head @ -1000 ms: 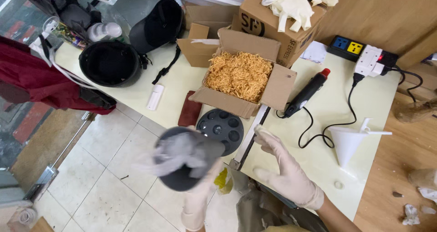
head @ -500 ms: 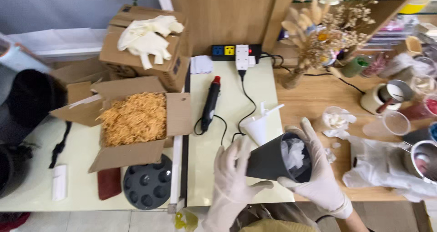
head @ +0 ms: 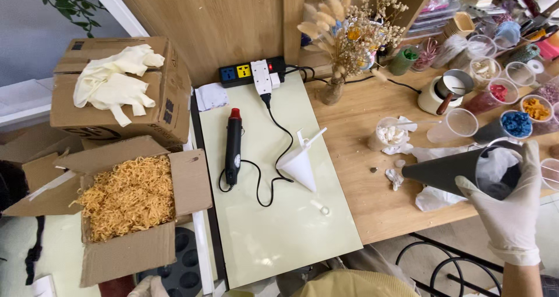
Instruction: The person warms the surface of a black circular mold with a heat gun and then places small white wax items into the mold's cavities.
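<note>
The right hand [head: 512,209], in a thin white glove, is wrapped around the wide end of a dark grey cone-shaped mould [head: 460,169], thumb on the near side and fingers over the rim. The cone lies almost level above the wooden table [head: 372,209], its tip pointing to 9 o'clock and its open mouth showing crumpled white tissue inside. At about 8 o'clock from the tip, small white tissue scraps [head: 395,178] lie on the wood.

Only a sliver of the gloved left hand [head: 148,286] shows at the bottom edge, at 6 o'clock from the open cardboard box of orange shredded paper [head: 131,198]; I cannot tell its grip.

On the pale green mat [head: 273,233] lie a black heat gun with a red nozzle [head: 233,145] and, at 3 o'clock from it, 1 white plastic funnel [head: 300,163].
</note>
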